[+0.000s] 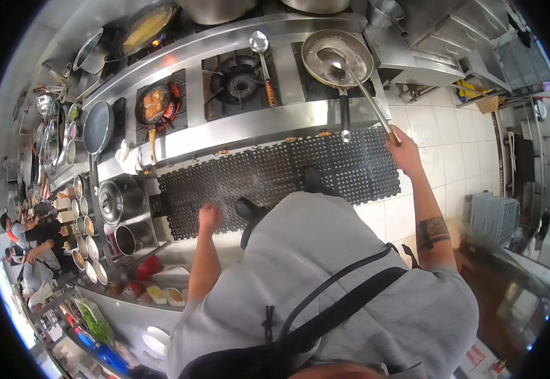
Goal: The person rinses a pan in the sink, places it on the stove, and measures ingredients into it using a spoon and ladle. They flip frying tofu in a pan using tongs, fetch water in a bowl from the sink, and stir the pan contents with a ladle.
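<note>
My right hand [404,151] is closed around the end of a long-handled ladle [368,100]. The ladle's bowl rests inside a wide frying pan [313,45] on the right burner, among a pale, bubbly-looking liquid. The pan's own handle points toward me, with no hand on it. My left hand [209,216] hangs in a fist above the black floor mat [256,177], apart from the stove, and nothing shows in it.
A second ladle [265,69] lies beside the bare middle burner [239,84]. On a lit burner, a small pan [152,106] holds browned food. A grey pan [98,128], a white cloth [127,158] and a lidded pot [122,201] are leftward. Two co-workers [38,268] stand far left.
</note>
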Motion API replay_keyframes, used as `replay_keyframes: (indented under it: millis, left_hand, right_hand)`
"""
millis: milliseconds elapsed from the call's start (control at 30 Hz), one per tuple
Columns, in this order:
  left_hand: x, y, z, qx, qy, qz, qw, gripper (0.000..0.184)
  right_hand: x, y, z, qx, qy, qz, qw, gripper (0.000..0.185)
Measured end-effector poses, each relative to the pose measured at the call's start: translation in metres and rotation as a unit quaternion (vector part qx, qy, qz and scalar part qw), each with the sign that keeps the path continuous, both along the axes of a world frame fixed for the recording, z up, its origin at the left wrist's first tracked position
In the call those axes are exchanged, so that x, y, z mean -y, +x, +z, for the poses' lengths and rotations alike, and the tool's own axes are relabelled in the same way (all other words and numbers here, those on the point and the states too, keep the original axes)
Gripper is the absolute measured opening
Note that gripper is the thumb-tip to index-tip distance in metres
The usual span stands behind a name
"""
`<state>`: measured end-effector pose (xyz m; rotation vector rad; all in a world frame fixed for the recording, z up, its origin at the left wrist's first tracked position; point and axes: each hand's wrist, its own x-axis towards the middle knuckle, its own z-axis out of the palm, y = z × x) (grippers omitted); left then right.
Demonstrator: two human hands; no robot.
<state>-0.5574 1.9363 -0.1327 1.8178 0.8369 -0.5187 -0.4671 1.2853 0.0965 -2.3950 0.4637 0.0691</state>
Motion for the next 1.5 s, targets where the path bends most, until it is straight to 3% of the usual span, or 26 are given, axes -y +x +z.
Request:
replay_keyframes:
  millis: [33,67,133,167,233,333,400,467,500,533,567,633,667,700,733,767,867,900,933,967,1000,1067,1133,1167,1300,1500]
  left_hand:
    - [0.034,0.011,0.019,0.004,0.017,-0.013,1.0,0.015]
    - [0.057,0.017,0.02,-0.006,0.018,-0.008,1.0,0.015]
    - [0.094,0.029,0.023,0.008,0.07,-0.244,0.967,0.015]
    - [0.113,0.025,0.025,0.006,0.073,-0.238,0.968,0.015]
    - [0.15,0.01,0.025,0.004,-0.026,-0.136,0.99,0.016]
    - [0.172,-0.025,0.019,0.034,0.035,-0.195,0.98,0.02]
    - [0.176,-0.046,0.023,0.024,0.015,-0.127,0.991,0.02]
    - [0.16,-0.067,0.01,-0.084,0.002,-0.025,0.996,0.017]
    - [0.147,-0.08,0.002,-0.096,0.046,-0.089,0.99,0.016]
    - [0.135,-0.097,-0.007,-0.098,0.046,-0.083,0.991,0.016]
    - [0.125,-0.114,-0.013,-0.081,0.038,-0.093,0.992,0.015]
    - [0.126,-0.128,-0.011,-0.068,0.029,-0.101,0.992,0.016]
    - [0.127,-0.132,-0.002,-0.109,-0.035,-0.004,0.993,0.018]
    - [0.127,-0.14,0.002,-0.15,-0.097,0.092,0.98,0.02]
    - [0.132,-0.145,0.003,-0.157,-0.096,0.091,0.979,0.02]
    - [0.137,-0.145,-0.001,-0.141,-0.099,0.083,0.982,0.02]
    - [0.151,-0.144,-0.013,-0.148,-0.053,0.068,0.985,0.019]
    - [0.153,-0.144,-0.016,-0.05,0.052,-0.145,0.987,0.017]
    - [0.154,-0.141,-0.02,0.051,0.153,-0.349,0.923,0.017]
    - [0.154,-0.139,-0.027,0.051,0.153,-0.349,0.923,0.017]
    - [0.154,-0.136,-0.036,0.106,0.19,-0.356,0.909,0.018]
    - [0.154,-0.128,-0.042,0.16,0.225,-0.36,0.891,0.02]
    - [0.155,-0.107,-0.019,0.034,0.143,-0.332,0.932,0.019]
    - [0.162,-0.094,-0.008,-0.125,-0.022,-0.042,0.991,0.017]
    - [0.153,-0.074,-0.002,-0.079,0.004,0.012,0.997,0.013]
    - [0.151,-0.058,0.005,-0.097,-0.001,-0.028,0.995,0.018]
  right_hand:
    - [0.005,0.0,0.015,-0.083,0.018,-0.013,0.996,0.061]
    - [0.019,-0.003,0.01,-0.092,0.019,-0.008,0.996,0.061]
    - [0.042,0.005,0.005,-0.082,0.0,0.007,0.997,0.061]
    - [0.05,0.012,0.004,-0.083,0.002,0.013,0.996,0.061]
    - [0.065,0.026,0.002,-0.053,-0.039,0.032,0.997,0.059]
    - [0.077,0.048,0.0,-0.038,-0.035,0.034,0.998,0.059]
    - [0.088,0.06,-0.025,0.0,-0.039,0.051,0.998,0.06]
    - [0.091,0.067,-0.032,0.04,-0.044,0.068,0.996,0.06]
    - [0.081,0.07,-0.014,-0.039,0.029,0.034,0.998,0.062]
    - [0.072,0.072,-0.004,-0.118,0.101,-0.001,0.988,0.065]
    - [0.065,0.071,-0.004,-0.12,0.1,0.004,0.988,0.065]
    - [0.055,0.067,-0.004,-0.153,0.32,-0.071,0.932,0.053]
    - [0.052,0.067,-0.003,-0.158,0.319,-0.073,0.932,0.053]
    - [0.052,0.068,0.001,-0.184,0.436,-0.072,0.878,0.042]
    - [0.051,0.068,0.009,-0.205,0.546,-0.07,0.809,0.03]
    - [0.049,0.069,0.021,-0.212,0.587,-0.075,0.778,0.015]
    - [0.057,0.071,0.021,-0.209,0.644,-0.047,0.734,0.016]
    - [0.056,0.071,0.023,-0.209,0.645,-0.046,0.734,0.016]
    - [0.057,0.07,0.026,-0.204,0.6,-0.035,0.773,0.023]
    - [0.058,0.069,0.032,-0.198,0.553,-0.024,0.809,0.031]
    - [0.058,0.067,0.035,-0.197,0.552,-0.024,0.81,0.031]
    - [0.059,0.063,0.042,-0.165,0.486,-0.027,0.858,0.057]
    - [0.063,0.063,0.045,-0.155,0.43,-0.01,0.889,0.066]
    - [0.065,0.063,0.045,-0.145,0.372,0.006,0.917,0.075]
    - [0.07,0.064,0.044,-0.131,0.309,0.015,0.942,0.074]
    - [0.073,0.059,0.029,-0.103,0.191,0.022,0.976,0.072]
